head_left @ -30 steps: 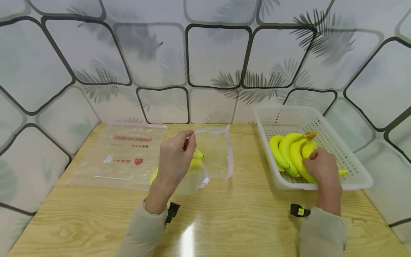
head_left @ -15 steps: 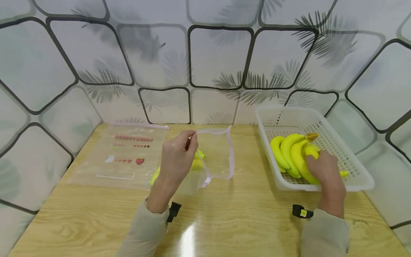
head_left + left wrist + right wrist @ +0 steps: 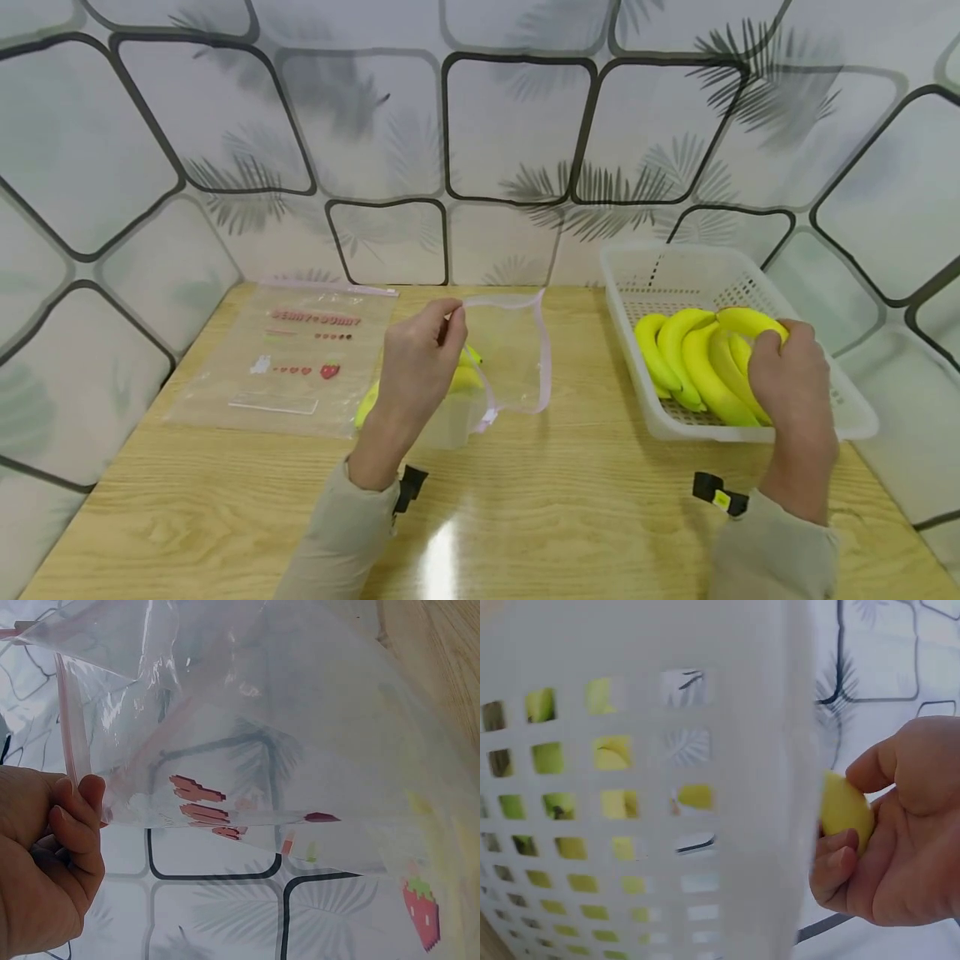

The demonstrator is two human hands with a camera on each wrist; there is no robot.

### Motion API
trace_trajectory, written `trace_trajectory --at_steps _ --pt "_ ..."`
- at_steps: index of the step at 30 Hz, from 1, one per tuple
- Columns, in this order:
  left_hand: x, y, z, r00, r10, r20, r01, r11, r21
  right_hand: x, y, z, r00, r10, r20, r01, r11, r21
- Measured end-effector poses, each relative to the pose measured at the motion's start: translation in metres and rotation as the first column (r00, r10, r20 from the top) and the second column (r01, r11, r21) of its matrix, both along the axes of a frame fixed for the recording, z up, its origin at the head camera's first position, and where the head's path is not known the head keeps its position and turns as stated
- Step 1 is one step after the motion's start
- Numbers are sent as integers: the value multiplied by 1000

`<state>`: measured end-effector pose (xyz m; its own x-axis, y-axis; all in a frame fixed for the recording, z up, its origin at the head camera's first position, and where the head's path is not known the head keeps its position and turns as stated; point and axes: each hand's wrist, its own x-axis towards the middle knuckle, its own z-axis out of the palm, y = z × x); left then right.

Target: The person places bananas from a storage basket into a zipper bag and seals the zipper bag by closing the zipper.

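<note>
My left hand (image 3: pixel 416 358) pinches the pink-edged rim of a clear zip bag (image 3: pixel 517 350), keeping its mouth raised and parted. Yellow bananas (image 3: pixel 467 380) lie in that bag, partly behind the hand. Red prints and a strawberry picture (image 3: pixel 422 911) show on its film in the left wrist view. At the right, my right hand (image 3: pixel 798 375) grips a banana (image 3: pixel 753 322) inside a white plastic basket (image 3: pixel 858 417). In the right wrist view, thumb and fingers curl round this banana (image 3: pixel 846 808), while the basket wall hides part of it. More bananas (image 3: pixel 667 354) lie beside it.
A second clear zip bag (image 3: pixel 300 408) with red lettering lies flat on the wooden table (image 3: pixel 570 500) at the left. Behind the table stands a patterned wall (image 3: pixel 517 125). The basket sits close to the right side wall.
My right hand has shifted right within the basket and lifted a banana slightly, its curve now showing above the others. The left hand holds the bag rim as before.
</note>
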<state>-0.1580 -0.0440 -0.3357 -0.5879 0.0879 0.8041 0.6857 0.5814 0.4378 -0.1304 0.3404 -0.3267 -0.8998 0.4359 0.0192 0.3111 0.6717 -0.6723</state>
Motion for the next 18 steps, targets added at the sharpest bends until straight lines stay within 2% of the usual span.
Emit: trace_trajectory --at_steps 3,7,9,11,12,13,15,18 --pt "0 0 0 1000 0 -1 0 1000 1 4 -6 5 996 -39 -78 37 999 -22" --pt "0 0 -1 1000 -6 -6 6 1000 3 8 -16 10 980 -67 -189 60 997 -47" --pt "0 1 -2 1000 -9 -12 9 1000 1 10 -21 13 970 -42 -238 18 995 -99" --pt "0 1 -2 1000 -12 -17 12 1000 -3 11 -27 15 958 20 -285 -73 982 -174" --pt "-1 1 -2 1000 -12 -21 12 1000 -6 11 -30 15 948 62 -312 -139 963 -230" --pt "-1 2 -2 1000 -14 -22 14 1000 -8 11 -32 15 934 101 -343 -209 932 -296" --pt "0 2 -2 1000 -15 -23 15 1000 -10 10 -38 15 899 185 -397 -348 851 -394" --pt "0 2 -2 1000 -18 -23 17 1000 -11 8 -47 13 845 324 -425 -512 720 -469"
